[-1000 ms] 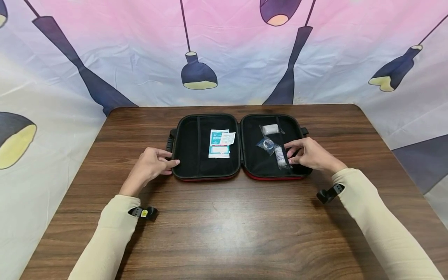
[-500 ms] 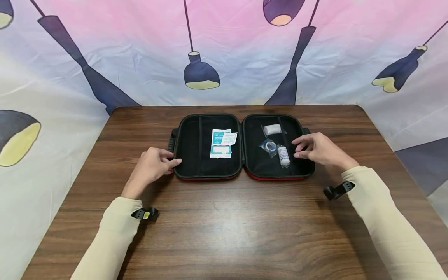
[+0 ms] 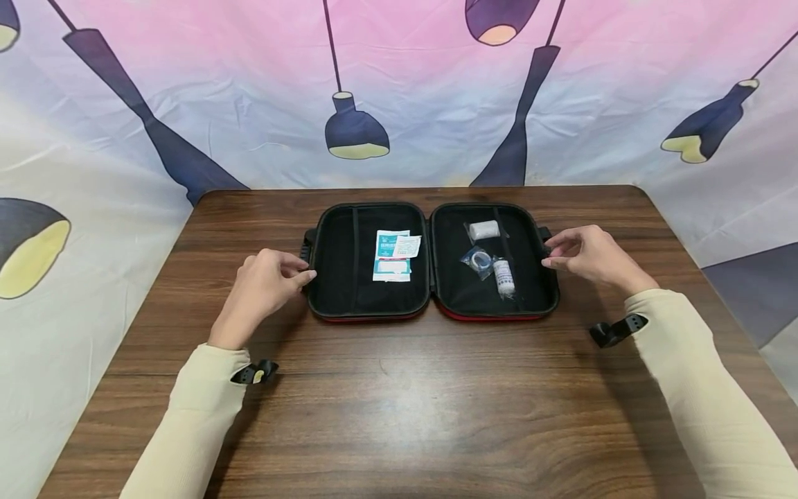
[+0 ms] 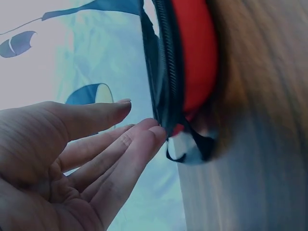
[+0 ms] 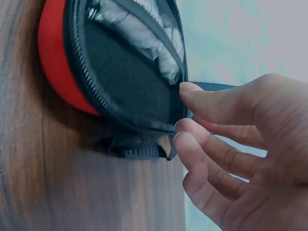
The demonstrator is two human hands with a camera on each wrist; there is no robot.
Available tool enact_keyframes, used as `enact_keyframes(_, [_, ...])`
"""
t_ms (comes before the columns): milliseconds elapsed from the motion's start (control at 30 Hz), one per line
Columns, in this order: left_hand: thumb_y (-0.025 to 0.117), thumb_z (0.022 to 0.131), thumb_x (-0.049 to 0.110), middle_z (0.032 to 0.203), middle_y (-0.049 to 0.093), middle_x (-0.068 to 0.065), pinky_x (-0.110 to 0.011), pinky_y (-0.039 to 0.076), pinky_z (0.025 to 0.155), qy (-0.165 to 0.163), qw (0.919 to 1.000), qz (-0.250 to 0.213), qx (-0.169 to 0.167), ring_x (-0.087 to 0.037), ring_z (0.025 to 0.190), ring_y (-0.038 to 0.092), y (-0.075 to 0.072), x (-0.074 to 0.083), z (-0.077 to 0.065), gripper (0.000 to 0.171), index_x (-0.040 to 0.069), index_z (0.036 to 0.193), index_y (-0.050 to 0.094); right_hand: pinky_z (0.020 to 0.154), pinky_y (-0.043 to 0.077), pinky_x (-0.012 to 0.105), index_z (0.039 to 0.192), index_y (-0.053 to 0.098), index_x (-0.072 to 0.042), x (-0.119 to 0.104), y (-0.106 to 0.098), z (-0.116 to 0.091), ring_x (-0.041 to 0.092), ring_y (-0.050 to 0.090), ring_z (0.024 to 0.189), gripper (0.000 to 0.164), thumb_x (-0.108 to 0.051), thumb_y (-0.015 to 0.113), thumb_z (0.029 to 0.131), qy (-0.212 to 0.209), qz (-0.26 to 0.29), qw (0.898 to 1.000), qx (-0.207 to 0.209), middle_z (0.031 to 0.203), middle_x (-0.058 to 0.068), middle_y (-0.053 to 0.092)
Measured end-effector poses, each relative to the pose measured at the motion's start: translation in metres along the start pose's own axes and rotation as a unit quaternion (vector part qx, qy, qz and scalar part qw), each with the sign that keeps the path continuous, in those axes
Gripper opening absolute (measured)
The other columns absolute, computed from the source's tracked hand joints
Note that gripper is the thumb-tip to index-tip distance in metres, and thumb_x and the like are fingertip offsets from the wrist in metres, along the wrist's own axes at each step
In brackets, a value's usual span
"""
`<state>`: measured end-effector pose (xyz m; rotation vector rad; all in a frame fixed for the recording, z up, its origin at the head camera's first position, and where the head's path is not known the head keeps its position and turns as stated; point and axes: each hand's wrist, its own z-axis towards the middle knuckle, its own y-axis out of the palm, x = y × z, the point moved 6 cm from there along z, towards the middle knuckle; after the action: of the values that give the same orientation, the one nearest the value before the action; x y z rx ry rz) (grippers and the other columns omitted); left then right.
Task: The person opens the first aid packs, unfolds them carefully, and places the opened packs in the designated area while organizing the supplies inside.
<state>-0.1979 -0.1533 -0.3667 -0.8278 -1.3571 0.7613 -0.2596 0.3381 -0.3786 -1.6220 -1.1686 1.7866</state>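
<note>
An unfolded zip case (image 3: 330, 294), red outside and black inside, lies on the table with both halves facing up. Flat teal-and-white packets (image 3: 393, 256) rest in its left half. Its right half holds a white roll (image 3: 484, 230), a clear-wrapped ring-shaped item (image 3: 481, 260) and a wrapped white cylinder with print (image 3: 504, 278). At the case's left edge is my left hand (image 3: 258, 294), thumb apart from fairly straight fingers in the left wrist view. Beside the right rim, my right hand (image 3: 595, 258) has loosely bent fingers and nothing between them.
Brown wood-grain table (image 3: 399, 409) extends in front of the case and to both sides. A printed cloth (image 3: 424, 97) with lamp shapes hangs behind the table's back edge. A black handle (image 5: 139, 149) sticks out from the case's side.
My right hand has drawn back from the white cylinder, moving right to outside the case's right rim. My left hand has lifted slightly at the left edge. The packed items stay in place.
</note>
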Motion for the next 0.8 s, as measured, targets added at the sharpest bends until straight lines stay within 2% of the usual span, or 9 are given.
enact_keyframes(133, [0.07, 0.097, 0.025, 0.099, 0.076, -0.011, -0.041, 0.055, 0.071, 0.011, 0.9998, -0.012, -0.016, -0.024, 0.085, 0.071, 0.001, 0.01, 0.006, 0.029, 0.004, 0.116, 0.075, 0.067, 0.052, 0.034, 0.12, 0.068, 0.005, 0.01, 0.001, 0.0, 0.028, 0.067, 0.087, 0.041, -0.024, 0.077, 0.092, 0.019, -0.001, 1.0, 0.0, 0.098, 0.015, 0.071])
enact_keyframes(267, [0.071, 0.097, 0.024, 0.102, 0.076, -0.011, -0.038, 0.058, 0.073, 0.011, 0.9971, -0.056, -0.05, -0.022, 0.085, 0.072, 0.006, 0.021, 0.016, 0.029, 0.006, 0.119, 0.074, 0.067, 0.052, 0.033, 0.118, 0.068, 0.006, 0.019, 0.005, 0.001, 0.023, 0.066, 0.082, 0.045, -0.028, 0.078, 0.091, 0.035, 0.007, 0.999, -0.003, 0.095, 0.014, 0.072])
enact_keyframes(467, [0.071, 0.097, 0.022, 0.104, 0.076, -0.012, -0.044, 0.059, 0.083, 0.001, 0.9899, -0.107, -0.092, -0.024, 0.089, 0.074, 0.02, 0.039, 0.039, 0.028, 0.005, 0.119, 0.073, 0.062, 0.055, 0.033, 0.12, 0.067, 0.008, 0.025, 0.012, -0.001, 0.023, 0.067, 0.074, 0.047, -0.028, 0.077, 0.092, 0.057, 0.033, 0.998, -0.018, 0.09, 0.013, 0.073])
enact_keyframes(633, [0.072, 0.097, 0.016, 0.109, 0.074, -0.018, -0.044, 0.059, 0.088, -0.032, 0.9775, -0.167, -0.125, -0.031, 0.095, 0.074, 0.034, 0.05, 0.06, 0.025, 0.001, 0.118, 0.072, 0.061, 0.059, 0.034, 0.119, 0.066, 0.012, 0.024, 0.017, -0.002, 0.024, 0.071, 0.073, 0.047, -0.024, 0.077, 0.092, 0.058, 0.056, 0.997, -0.01, 0.09, 0.017, 0.074])
enact_keyframes(800, [0.071, 0.096, 0.011, 0.111, 0.072, -0.021, -0.042, 0.06, 0.085, -0.053, 0.9652, -0.207, -0.151, -0.034, 0.098, 0.073, 0.043, 0.058, 0.076, 0.025, -0.002, 0.117, 0.07, 0.066, 0.06, 0.036, 0.121, 0.062, 0.016, 0.025, 0.024, -0.001, 0.023, 0.071, 0.069, 0.045, -0.018, 0.073, 0.094, 0.068, 0.065, 0.996, -0.001, 0.096, 0.022, 0.071])
